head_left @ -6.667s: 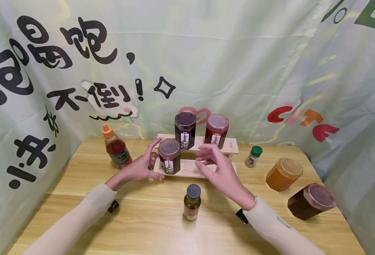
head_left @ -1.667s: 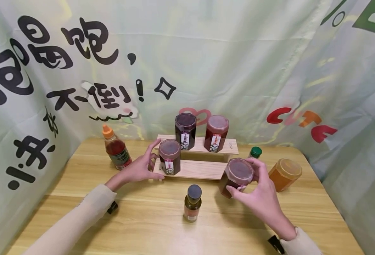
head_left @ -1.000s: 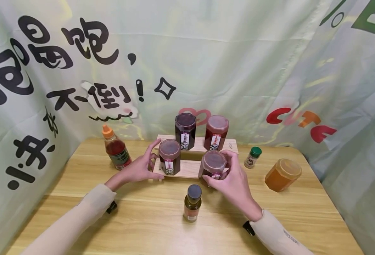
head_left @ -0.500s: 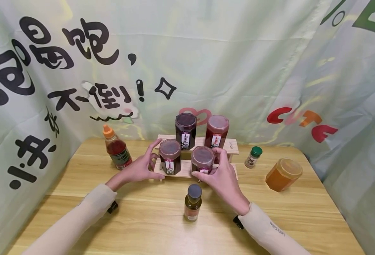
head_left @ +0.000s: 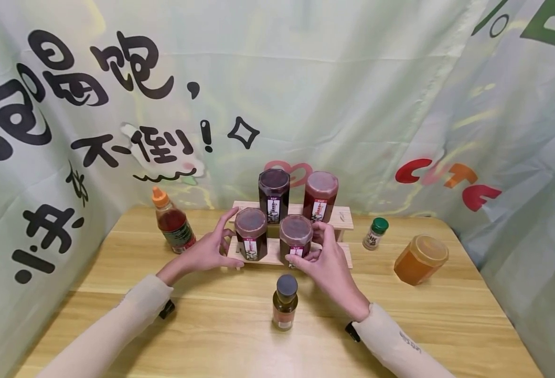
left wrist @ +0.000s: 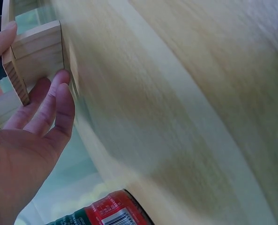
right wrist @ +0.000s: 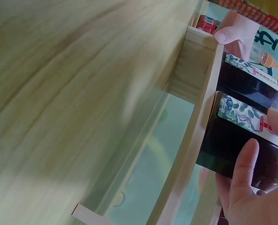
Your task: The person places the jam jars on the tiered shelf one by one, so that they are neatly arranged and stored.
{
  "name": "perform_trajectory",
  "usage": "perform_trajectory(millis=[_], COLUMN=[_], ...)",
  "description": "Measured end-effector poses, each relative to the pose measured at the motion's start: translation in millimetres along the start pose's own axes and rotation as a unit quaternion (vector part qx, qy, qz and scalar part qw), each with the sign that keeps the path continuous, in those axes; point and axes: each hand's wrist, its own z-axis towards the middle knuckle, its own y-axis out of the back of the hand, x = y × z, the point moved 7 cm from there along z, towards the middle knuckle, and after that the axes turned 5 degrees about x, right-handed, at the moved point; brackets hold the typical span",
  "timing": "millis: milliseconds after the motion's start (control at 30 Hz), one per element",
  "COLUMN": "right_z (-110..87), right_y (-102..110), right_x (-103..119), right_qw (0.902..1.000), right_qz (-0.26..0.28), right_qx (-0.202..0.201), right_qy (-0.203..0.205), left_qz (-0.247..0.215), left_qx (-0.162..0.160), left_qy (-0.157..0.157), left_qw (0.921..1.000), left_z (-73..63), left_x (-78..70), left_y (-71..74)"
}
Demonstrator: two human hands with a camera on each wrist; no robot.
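A two-step wooden rack (head_left: 342, 255) stands at the back of the table. My left hand (head_left: 206, 253) grips its left end, thumb on the shelf edge and fingers underneath in the left wrist view. A dark jam jar (head_left: 251, 237) is on the lower step beside that hand. My right hand (head_left: 328, 262) holds a second dark jam jar (head_left: 292, 239) upright by its side on the same step, to the right of the first. In the right wrist view this jar (right wrist: 228, 147) meets the shelf, thumb across its label. A purple jar (head_left: 274, 194) and a red jar (head_left: 321, 193) occupy the upper step.
A small dark-capped bottle (head_left: 284, 304) stands in front of the rack. Left of it is an orange-capped sauce bottle (head_left: 175, 226). To the right are a green-capped shaker (head_left: 375, 233) and an amber jar (head_left: 419, 261). A printed curtain (head_left: 353, 105) hangs behind the table.
My right hand took the dark jar from the table's far right and carried it left onto the lower step, beside the other jar. My left hand stayed at the rack's end.
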Motion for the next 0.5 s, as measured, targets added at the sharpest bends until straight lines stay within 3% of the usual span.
perform_trajectory(millis=[167,267,333,500], right_z=[0.8,0.1,-0.8,-4.1], right_y=[-1.0,-0.7,-0.2,5.9], right_x=[-0.7,-3.1,-5.1,-8.0], right_qw=[0.9997,0.9992,0.9986,0.9976], right_qz=[0.012,0.024,0.036,0.052], right_qx=[0.014,0.024,0.031,0.035], right_qy=[0.015,0.022,0.024,0.031], left_qz=[-0.007,-0.006,-0.007,-0.002], left_qx=[0.003,0.004,0.004,-0.004], left_qy=[-0.005,-0.007,-0.006,-0.001], left_qw=[1.0000,0.9999,0.9999,1.0000], left_z=[-9.0,-10.4,-8.7,-0.6], left_x=[-30.7,-36.9,-30.9,0.5], left_y=[2.3,2.8,2.0,-0.4])
